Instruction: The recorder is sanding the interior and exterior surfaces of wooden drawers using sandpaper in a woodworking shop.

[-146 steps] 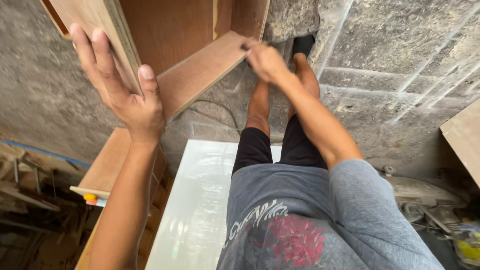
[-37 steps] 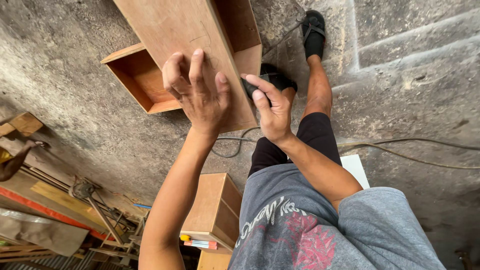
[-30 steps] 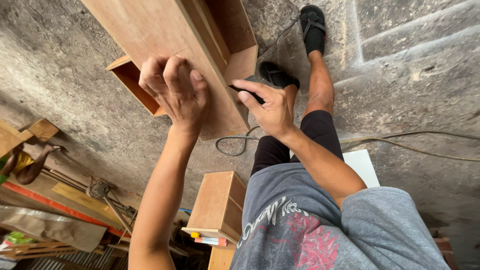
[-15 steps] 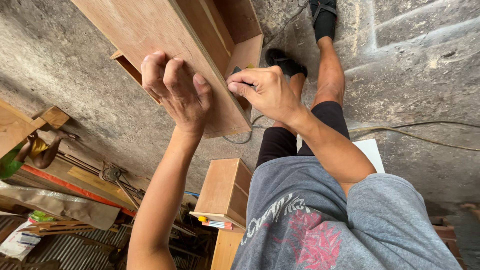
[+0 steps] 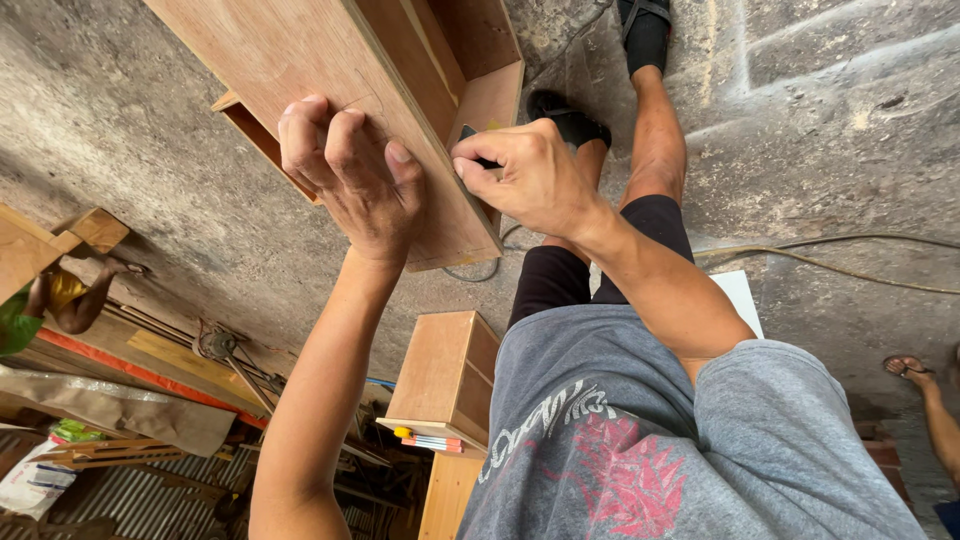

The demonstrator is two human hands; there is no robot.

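Note:
A large plywood cabinet (image 5: 330, 70) stands on the concrete floor in front of me, its flat side panel facing up. My left hand (image 5: 350, 175) rests on that panel with fingers curled, pressing against it. My right hand (image 5: 525, 175) is closed on a small dark tool (image 5: 470, 133) whose tip touches the panel's front edge near the corner. My legs and black sandals (image 5: 570, 115) show beyond the cabinet.
A small plywood box (image 5: 445, 370) with pencils on its edge stands by my left side. A cable (image 5: 850, 265) runs across the concrete floor at right. Another person's foot (image 5: 910, 368) shows at far right, another person (image 5: 40, 300) crouches at far left among timber.
The camera came closer to the cabinet. My left hand curled its fingers on the panel. My right hand moved up to the panel's edge with the small tool.

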